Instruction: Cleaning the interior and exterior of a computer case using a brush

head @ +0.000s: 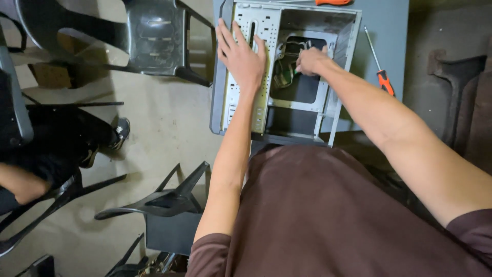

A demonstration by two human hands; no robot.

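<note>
So this is the stripped-down stage of working inside an open computer case [287, 72], lying on its side on a grey table [389, 31] at about 12 o'clock from the person's chest. The left hand [240, 55] is spread wide and flat on the perforated metal tray [253, 97] on the case's left part, fingers fanned toward 11 and 12 o'clock, holding nothing, just pressing down to steady the box. The right hand [310, 60] sits at roughly 1 o'clock, curled narrow with the fingers tucked into the big cutout in the middle, right against a bundle of cables [288, 69] and some metal bits (can't tell if it's actually pinching a cable or a small part, the fingertips are hidden).

My read: the step in hand is fishing something loose inside the cavity while the other hand braces the frame. Whatever comes next calls for a small, careful pull or twist, since the sheet-metal edges around that opening look tight against the knuckles.

An orange-handled screwdriver [380, 72] lies on the table at 2 o'clock, well apart from the right hand and untouched; another orange handle [333, 2] peeks in at the top edge. Black plastic chairs [154, 36] stand off at 10 o'clock.
</note>
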